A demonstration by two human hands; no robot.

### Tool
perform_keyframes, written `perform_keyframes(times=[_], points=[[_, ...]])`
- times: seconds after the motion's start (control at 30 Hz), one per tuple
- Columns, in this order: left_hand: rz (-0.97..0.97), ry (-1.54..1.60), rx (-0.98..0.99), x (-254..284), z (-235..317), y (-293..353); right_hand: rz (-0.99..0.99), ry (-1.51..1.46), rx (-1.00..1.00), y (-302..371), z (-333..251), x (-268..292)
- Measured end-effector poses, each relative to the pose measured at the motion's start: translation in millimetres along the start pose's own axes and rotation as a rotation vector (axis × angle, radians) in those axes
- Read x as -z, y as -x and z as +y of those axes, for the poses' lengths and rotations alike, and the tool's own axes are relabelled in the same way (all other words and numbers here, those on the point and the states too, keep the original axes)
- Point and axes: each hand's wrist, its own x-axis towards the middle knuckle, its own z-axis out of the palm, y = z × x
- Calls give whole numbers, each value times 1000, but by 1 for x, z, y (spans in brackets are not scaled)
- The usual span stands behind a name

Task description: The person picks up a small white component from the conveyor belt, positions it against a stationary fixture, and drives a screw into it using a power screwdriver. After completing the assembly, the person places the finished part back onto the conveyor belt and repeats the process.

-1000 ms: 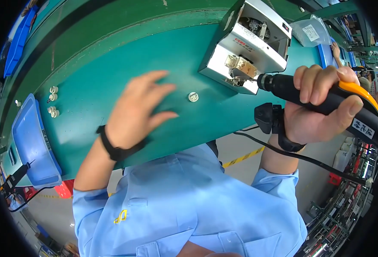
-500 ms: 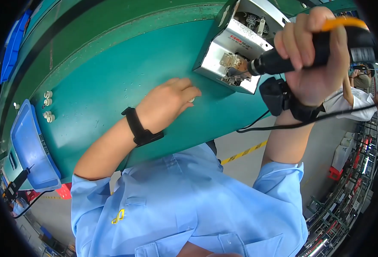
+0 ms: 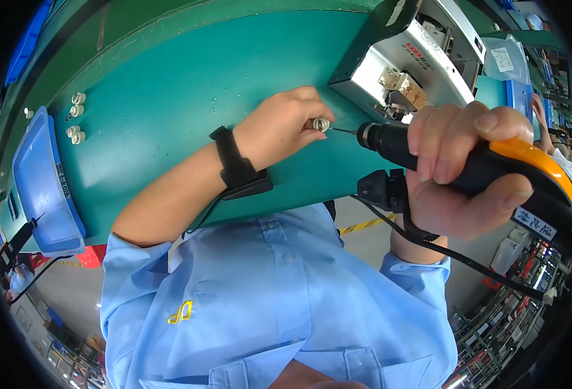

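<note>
Between its fingertips, my left hand [image 3: 285,126] pinches a small round white part [image 3: 321,124] just above the green mat. My right hand [image 3: 461,165] is wrapped round a black and orange electric screwdriver [image 3: 393,144], held level. Its thin bit points left, and the tip is at or very close to the white part; whether they touch I cannot tell. Behind the screwdriver stands a silver and black metal screw feeder [image 3: 422,61], with a small mechanism at its front opening. Each of my wrists wears a black strap with a small black box.
At the left of the green table [image 3: 189,84] lies a blue tray [image 3: 43,188]. Several small white round parts [image 3: 77,111] stand beside it. A second black screwdriver [image 3: 17,243] is at the far left. Black cables hang by my right forearm. Other people are visible at the right.
The screwdriver has come away from the screw feeder, down and left to the white part. My left hand has shifted slightly right and turned so that the white part shows.
</note>
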Motion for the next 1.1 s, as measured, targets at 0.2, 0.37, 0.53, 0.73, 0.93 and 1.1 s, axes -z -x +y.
perform_keyframes(times=[0.2,0.37,0.53,0.73,0.93,1.1], points=[[9,18,0,0,1,2,-22,112,-107,-1,2,-16],[2,19,-7,-2,1,2,42,329,-218,2,-1,-27],[-13,-28,-12,1,4,2,73,394,-226,1,2,-34],[78,-168,-39,11,-4,4,246,131,-33,9,11,-21],[350,-360,124,120,-26,-43,340,21,236,6,-46,-22],[755,-875,89,194,-16,5,368,87,153,5,-35,-22]])
